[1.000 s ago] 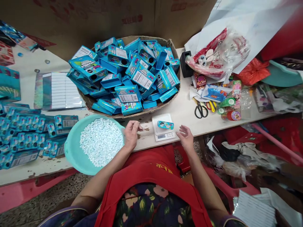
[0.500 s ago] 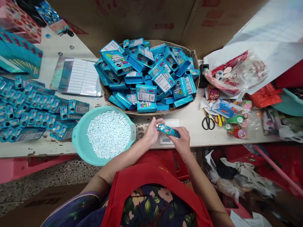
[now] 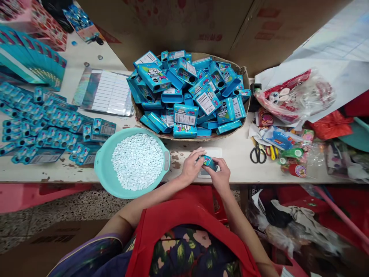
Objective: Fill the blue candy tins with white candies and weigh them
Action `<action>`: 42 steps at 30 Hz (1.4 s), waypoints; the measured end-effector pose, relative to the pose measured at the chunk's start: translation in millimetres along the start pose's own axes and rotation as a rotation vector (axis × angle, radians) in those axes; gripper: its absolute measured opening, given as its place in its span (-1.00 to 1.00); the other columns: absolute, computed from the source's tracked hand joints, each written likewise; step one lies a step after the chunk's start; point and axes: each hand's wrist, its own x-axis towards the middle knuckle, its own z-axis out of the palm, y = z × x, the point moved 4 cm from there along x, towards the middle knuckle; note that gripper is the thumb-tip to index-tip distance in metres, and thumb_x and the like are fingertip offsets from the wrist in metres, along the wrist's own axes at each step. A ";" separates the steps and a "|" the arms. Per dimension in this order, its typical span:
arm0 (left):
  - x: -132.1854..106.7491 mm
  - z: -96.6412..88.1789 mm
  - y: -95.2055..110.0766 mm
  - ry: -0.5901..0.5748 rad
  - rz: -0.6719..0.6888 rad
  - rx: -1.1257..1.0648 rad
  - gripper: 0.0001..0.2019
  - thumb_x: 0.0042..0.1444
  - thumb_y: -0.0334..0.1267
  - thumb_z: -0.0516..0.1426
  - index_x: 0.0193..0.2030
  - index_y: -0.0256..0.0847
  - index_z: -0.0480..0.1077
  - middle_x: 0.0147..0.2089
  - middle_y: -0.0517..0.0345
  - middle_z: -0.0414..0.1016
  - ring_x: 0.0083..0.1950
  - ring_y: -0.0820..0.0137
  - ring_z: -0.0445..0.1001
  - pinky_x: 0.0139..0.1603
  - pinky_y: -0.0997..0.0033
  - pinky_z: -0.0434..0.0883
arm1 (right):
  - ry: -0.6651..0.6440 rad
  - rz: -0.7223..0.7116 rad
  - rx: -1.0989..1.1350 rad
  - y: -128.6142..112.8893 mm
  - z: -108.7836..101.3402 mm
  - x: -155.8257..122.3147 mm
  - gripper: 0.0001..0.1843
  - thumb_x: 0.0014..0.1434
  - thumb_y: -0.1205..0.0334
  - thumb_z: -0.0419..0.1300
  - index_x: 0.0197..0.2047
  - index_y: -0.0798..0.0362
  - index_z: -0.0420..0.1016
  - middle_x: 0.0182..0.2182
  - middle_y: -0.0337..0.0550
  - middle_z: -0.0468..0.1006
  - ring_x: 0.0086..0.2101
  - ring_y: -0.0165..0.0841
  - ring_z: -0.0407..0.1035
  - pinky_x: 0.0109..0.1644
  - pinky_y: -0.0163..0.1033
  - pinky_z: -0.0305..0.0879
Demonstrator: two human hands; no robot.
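Note:
Between both hands is a small blue candy box, held above a white scale that they partly cover. My right hand is closed round the box's right side. The fingers of my left hand are closed on its left end, and they hide that end. A turquoise basin of small pale candies stands left of my left hand. Beyond the hands is a cut-down cardboard box heaped with blue candy boxes.
Rows of blue candy boxes stand at the left, near a stack of label sheets. To the right lie black scissors, tape rolls and a plastic bag. A large cardboard carton rises at the back.
My left hand has turned from palm-up, with white candies at its fingertips, to fingers closed on the box's end. The box now sits nearer upright. The whole view has shifted slightly.

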 end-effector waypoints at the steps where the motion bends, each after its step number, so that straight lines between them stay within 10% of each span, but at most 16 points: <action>1: -3.6 -0.5 5.1 -0.019 0.058 0.063 -0.78 0.15 -0.27 0.08 -0.09 -0.17 0.47 0.09 0.03 0.44 0.24 0.30 0.28 0.30 0.20 0.16 | -0.005 0.018 0.034 -1.7 4.0 -1.5 -0.63 -0.04 0.07 0.37 -0.17 0.03 0.48 -0.29 -0.20 0.44 -0.26 -0.36 0.34 -0.14 -0.22 0.31; 5: -20.0 -25.4 28.7 0.025 0.183 0.065 -0.72 0.24 -0.25 -0.01 0.03 -0.16 0.39 0.14 0.01 0.40 0.25 0.32 0.28 0.29 0.19 0.20 | -0.024 0.065 0.254 -11.2 13.1 -10.7 -0.63 -0.04 0.13 0.37 -0.17 0.03 0.45 -0.25 -0.18 0.42 -0.22 -0.35 0.35 -0.10 -0.20 0.33; 8: -30.2 -81.3 34.3 0.247 0.285 0.160 -0.72 0.26 -0.23 -0.04 0.03 -0.18 0.36 0.10 0.00 0.41 0.18 0.32 0.35 0.23 0.18 0.26 | -0.052 0.077 0.384 -17.8 11.3 -15.0 -0.59 -0.04 0.17 0.36 -0.11 0.02 0.40 -0.15 -0.12 0.42 -0.11 -0.30 0.37 -0.03 -0.16 0.36; 11: -33.9 -152.9 6.6 0.539 0.255 0.532 -0.74 0.24 -0.16 -0.01 -0.07 -0.24 0.38 -0.04 -0.03 0.45 0.06 0.28 0.38 0.17 0.15 0.26 | -0.042 0.092 0.374 -18.4 1.7 -9.6 -0.57 -0.03 0.17 0.35 -0.10 0.04 0.35 -0.08 -0.06 0.43 -0.05 -0.26 0.37 0.03 -0.11 0.35; 15: -26.6 -196.9 -59.9 0.351 -0.007 1.020 -0.68 0.19 -0.06 -0.01 -0.18 -0.27 0.39 -0.13 -0.13 0.43 0.00 0.13 0.34 0.07 0.11 0.23 | 0.060 0.090 0.262 -15.9 -16.5 7.6 -0.53 -0.06 0.13 0.38 -0.11 0.06 0.33 -0.18 -0.11 0.46 -0.16 -0.32 0.41 -0.03 -0.14 0.38; 21: -30.4 -191.9 -77.6 0.337 -0.192 0.873 -0.76 0.13 -0.08 0.07 -0.43 -0.20 0.30 -0.42 0.09 0.35 -0.33 0.34 0.33 -0.33 0.44 0.19 | -0.031 0.101 0.266 -28.1 -2.1 16.5 -0.53 -0.07 0.10 0.37 -0.14 0.06 0.30 -0.27 -0.18 0.45 -0.24 -0.35 0.41 -0.10 -0.20 0.39; 25: -35.2 -210.7 -59.7 0.626 -0.311 0.011 -0.71 0.07 -0.10 0.12 -0.52 -0.21 0.19 -0.59 0.27 0.16 -0.58 0.54 0.15 -0.55 0.56 0.09 | -0.186 0.060 0.258 -50.4 34.5 4.8 -0.57 -0.01 0.10 0.35 -0.12 0.04 0.32 -0.24 -0.16 0.45 -0.23 -0.35 0.41 -0.10 -0.22 0.39; 30: -38.2 -201.3 -3.3 0.519 -0.396 -0.879 -0.66 0.13 -0.06 0.10 -0.53 -0.22 0.15 -0.64 0.33 0.08 -0.72 0.63 -0.01 -0.73 0.60 -0.09 | -0.403 -0.183 0.133 -86.8 81.9 -11.3 -0.67 0.10 0.18 0.27 -0.07 0.00 0.35 -0.16 -0.15 0.43 -0.13 -0.32 0.36 -0.05 -0.21 0.34; 35: -41.4 -174.3 51.0 0.566 -0.067 -0.781 -0.57 0.08 0.01 0.17 -0.61 -0.24 0.17 -0.68 0.29 0.08 -0.71 0.60 0.07 -0.74 0.57 -0.01 | -0.499 -0.352 0.019 -109.0 113.9 -21.0 -0.73 0.13 0.25 0.22 -0.08 0.01 0.34 -0.20 -0.13 0.43 -0.17 -0.30 0.35 -0.09 -0.22 0.31; 42: -41.6 -165.5 51.8 0.686 0.115 -0.607 -0.53 0.09 0.04 0.15 -0.64 -0.24 0.15 -0.66 0.26 0.07 -0.64 0.57 0.16 -0.62 0.53 0.18 | -0.486 -0.343 0.041 -112.8 121.8 -24.4 -0.75 0.13 0.24 0.20 -0.10 0.03 0.33 -0.22 -0.13 0.42 -0.19 -0.31 0.34 -0.13 -0.23 0.31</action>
